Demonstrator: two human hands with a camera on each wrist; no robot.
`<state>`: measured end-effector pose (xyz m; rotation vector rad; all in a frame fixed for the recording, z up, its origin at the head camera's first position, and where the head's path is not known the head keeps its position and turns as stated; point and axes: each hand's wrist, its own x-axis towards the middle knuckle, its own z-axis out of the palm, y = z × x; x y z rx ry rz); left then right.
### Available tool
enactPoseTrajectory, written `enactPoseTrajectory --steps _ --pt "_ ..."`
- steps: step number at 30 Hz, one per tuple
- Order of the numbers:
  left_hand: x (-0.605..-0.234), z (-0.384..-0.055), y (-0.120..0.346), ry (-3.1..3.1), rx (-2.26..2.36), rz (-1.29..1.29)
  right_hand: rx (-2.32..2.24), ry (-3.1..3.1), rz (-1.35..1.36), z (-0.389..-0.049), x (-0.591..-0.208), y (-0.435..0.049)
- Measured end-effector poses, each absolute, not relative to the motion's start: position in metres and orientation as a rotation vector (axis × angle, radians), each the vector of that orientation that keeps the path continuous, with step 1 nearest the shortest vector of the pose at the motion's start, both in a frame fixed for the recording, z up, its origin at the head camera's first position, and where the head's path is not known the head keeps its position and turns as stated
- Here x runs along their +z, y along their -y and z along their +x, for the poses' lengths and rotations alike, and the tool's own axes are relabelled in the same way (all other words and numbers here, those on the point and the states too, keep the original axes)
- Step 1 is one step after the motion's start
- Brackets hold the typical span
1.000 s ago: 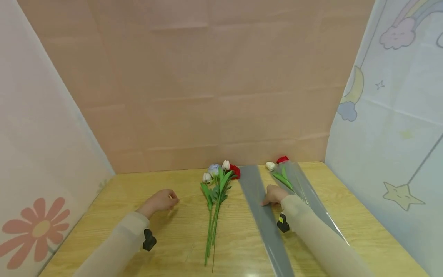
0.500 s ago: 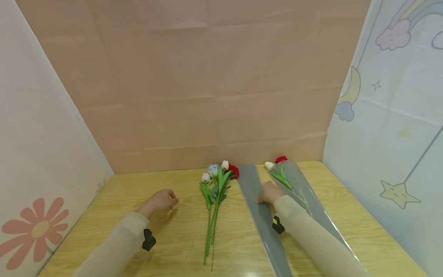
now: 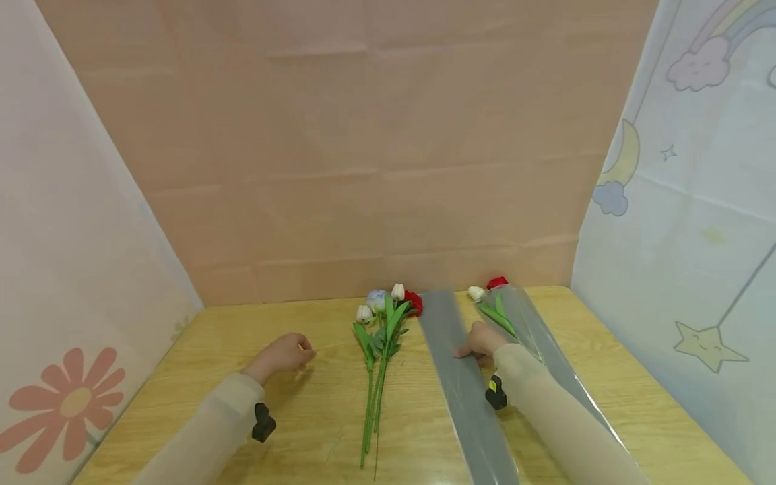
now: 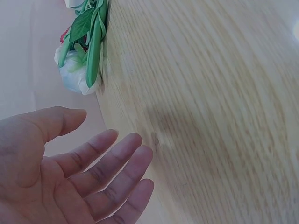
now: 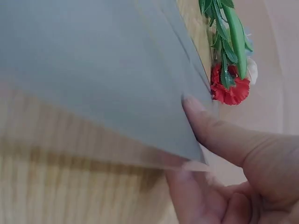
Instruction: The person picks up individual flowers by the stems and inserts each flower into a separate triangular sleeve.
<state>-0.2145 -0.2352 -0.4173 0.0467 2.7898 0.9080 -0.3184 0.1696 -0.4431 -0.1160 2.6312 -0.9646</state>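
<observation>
My right hand (image 3: 481,339) pinches the right edge of a long grey plastic flower wrapper (image 3: 455,384). In the right wrist view the thumb lies on top of the wrapper (image 5: 117,84) and the fingers are beneath its edge, which is lifted off the wood. My left hand (image 3: 283,353) holds nothing over the left part of the table; its fingers are loosely bent, palm showing in the left wrist view. Between the hands lies a bunch of artificial flowers (image 3: 382,330), with white tulips, a bluish bloom, a red carnation (image 5: 231,88) and green stems.
Right of my right hand, a second grey wrapper (image 3: 539,337) lies on the wooden table (image 3: 242,458). A white tulip (image 3: 476,293) and a red flower (image 3: 497,281) are at its far end. Cloth walls (image 3: 376,148) enclose the back and both sides.
The near end of the held wrapper shows slightly wider and farther left. My right hand shifted a little left, then back, keeping its hold. The left hand stays in place.
</observation>
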Motion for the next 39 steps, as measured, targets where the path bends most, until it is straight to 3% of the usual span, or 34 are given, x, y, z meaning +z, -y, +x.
enactPoseTrajectory --steps 6,13,20,25,30,34,39 --pt "-0.416 -0.217 0.233 -2.798 0.879 0.032 -0.779 -2.799 -0.319 -0.318 -0.431 -0.174" --pt "-0.416 -0.220 0.229 -2.786 0.896 0.052 -0.542 -2.981 -0.480 -0.314 -0.388 -0.173" --pt "-0.414 -0.221 0.220 -2.779 0.963 0.099 -0.776 -2.972 -0.806 -0.322 -0.328 -0.160" --pt "-0.414 -0.225 0.191 -2.495 1.326 0.402 -0.974 -2.715 -1.085 -0.322 -0.297 -0.147" --pt "-0.408 -0.225 0.139 -2.017 1.657 0.623 -0.961 -2.463 -1.219 -0.321 -0.292 -0.132" --pt "-0.403 -0.229 0.109 -1.851 1.988 0.549 -0.919 -2.413 -1.226 -0.322 -0.300 -0.128" --pt "-0.390 -0.242 0.109 -1.580 2.634 0.226 -0.872 -2.470 -1.182 -0.323 -0.310 -0.131"
